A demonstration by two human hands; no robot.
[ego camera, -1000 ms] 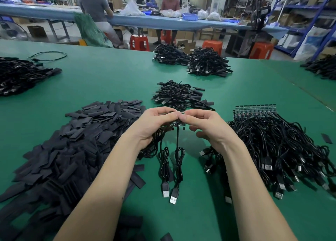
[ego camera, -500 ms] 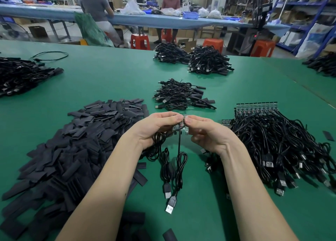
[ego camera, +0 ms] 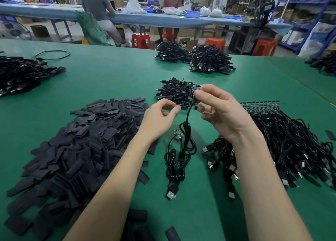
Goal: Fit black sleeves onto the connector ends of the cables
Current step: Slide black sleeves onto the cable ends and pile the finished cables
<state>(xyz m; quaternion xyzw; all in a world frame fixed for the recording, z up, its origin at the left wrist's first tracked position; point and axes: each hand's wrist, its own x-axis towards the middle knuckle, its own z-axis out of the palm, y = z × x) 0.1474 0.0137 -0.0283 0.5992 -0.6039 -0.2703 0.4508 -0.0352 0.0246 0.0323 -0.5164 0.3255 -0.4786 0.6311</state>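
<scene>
A green table [ego camera: 112, 80] fills the view, its far edge running along the top and a seam crossing its right corner. The widest bare stretch lies at left centre, between the heaps; a narrower strip runs toward the viewer between the two forearms.

A broad heap of flat black sleeves [ego camera: 81, 146] covers the left side. Six heaps of black cables show: one large heap [ego camera: 291, 146] at right with a row of small boards along its far edge, one [ego camera: 21, 73] at far left, two [ego camera: 196, 59] by the far edge, one [ego camera: 174, 92] in the middle, and part of one [ego camera: 325, 64] at the right edge.

The right hand [ego camera: 220, 109] is raised, thumb and forefinger pinching the small connector end [ego camera: 197, 99] of one cable [ego camera: 185, 140], which hangs down to the table. A second cable [ego camera: 172, 159] lies coiled beside it, its little board [ego camera: 179, 134] flat on the green.

The left hand [ego camera: 161, 117] sits just left of the hanging cable, thumb and forefinger tips pressed together; whether they hold anything is unclear, perhaps nothing.
</scene>
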